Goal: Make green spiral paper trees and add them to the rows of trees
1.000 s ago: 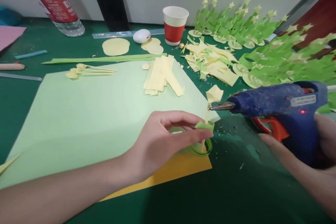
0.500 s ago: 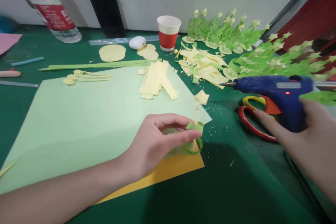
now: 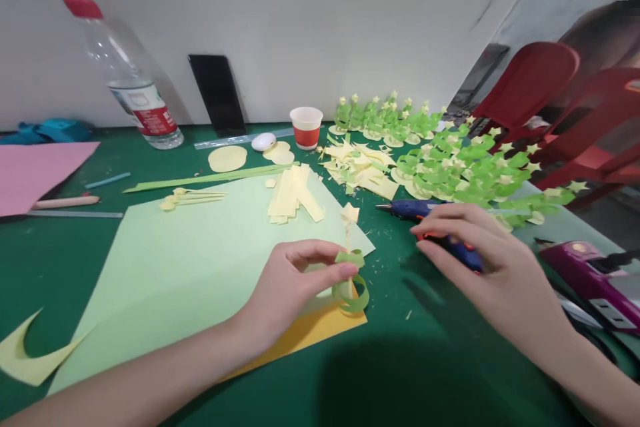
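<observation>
My left hand (image 3: 290,280) is closed in a pinch on a small paper tree (image 3: 351,290). The tree is a curled green strip around a thin yellow stem, topped by a yellow star (image 3: 350,213). It stands at the edge of a light green sheet (image 3: 200,253) that lies over an orange-yellow sheet (image 3: 310,333). My right hand (image 3: 490,267) hovers over a blue glue gun (image 3: 410,209) lying on the green table. Its fingers are stretched out, and the gun's body is partly hidden under them.
Many finished green paper trees (image 3: 450,167) fill the back right. Nearby are yellow scraps (image 3: 357,167), cut yellow strips (image 3: 293,193), a paper cup (image 3: 306,127), a plastic bottle (image 3: 130,87) and a leaning phone (image 3: 217,93). A purple tool (image 3: 590,280) lies at the right and pink paper (image 3: 35,170) at the left.
My right hand carried the glue gun away from the tree, laid it on the table and loosened its fingers. The view tilted up. My left hand kept its pinch.
</observation>
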Motion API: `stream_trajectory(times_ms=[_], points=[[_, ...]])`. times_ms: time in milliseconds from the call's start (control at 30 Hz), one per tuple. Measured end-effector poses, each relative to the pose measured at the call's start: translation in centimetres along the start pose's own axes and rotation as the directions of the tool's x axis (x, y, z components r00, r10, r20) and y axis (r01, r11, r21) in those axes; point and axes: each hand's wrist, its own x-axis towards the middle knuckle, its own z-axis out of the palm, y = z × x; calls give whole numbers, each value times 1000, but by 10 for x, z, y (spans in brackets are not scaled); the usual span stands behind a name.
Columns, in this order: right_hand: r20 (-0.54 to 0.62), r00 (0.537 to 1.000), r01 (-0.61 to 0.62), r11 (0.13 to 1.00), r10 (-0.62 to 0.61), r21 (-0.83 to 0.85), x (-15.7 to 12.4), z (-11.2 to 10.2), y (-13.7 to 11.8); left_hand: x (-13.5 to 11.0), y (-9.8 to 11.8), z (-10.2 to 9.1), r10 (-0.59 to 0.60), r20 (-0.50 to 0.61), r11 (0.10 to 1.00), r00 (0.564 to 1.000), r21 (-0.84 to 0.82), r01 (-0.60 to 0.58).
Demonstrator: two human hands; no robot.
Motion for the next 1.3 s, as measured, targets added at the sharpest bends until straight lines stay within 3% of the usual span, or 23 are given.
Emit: stream_trajectory(times_ms=[67, 133, 300, 567, 933, 1067, 1300], points=[[142, 989, 6, 968, -43, 251, 6, -1, -21, -4, 4, 1, 18, 11, 1000, 1000, 16, -18], [203, 978, -49, 912, -38, 408, 13, -1, -37, -8, 8, 1, 34, 14, 999, 999, 24, -34], [260, 965, -163, 825, 20, 542, 24, 0, -53, -14, 15, 0, 103, 20, 994, 994, 21, -104], [293, 956, -169, 838, 12, 518, 27, 1, -55, -15, 15, 0, 168, -25, 985, 986, -31, -168], [388, 919, -259, 851, 71, 457, 32, 1, -51, -13, 14, 1, 117, -13, 991, 993, -69, -118], [390, 917, -268, 849, 81, 454, 31, 2, -49, -11, 11, 0, 152, -21, 988, 988, -12, -152], [386, 914, -290, 866, 125, 407, 29, 1, -50, -12, 10, 0, 141, 5, 989, 990, -54, -140]])
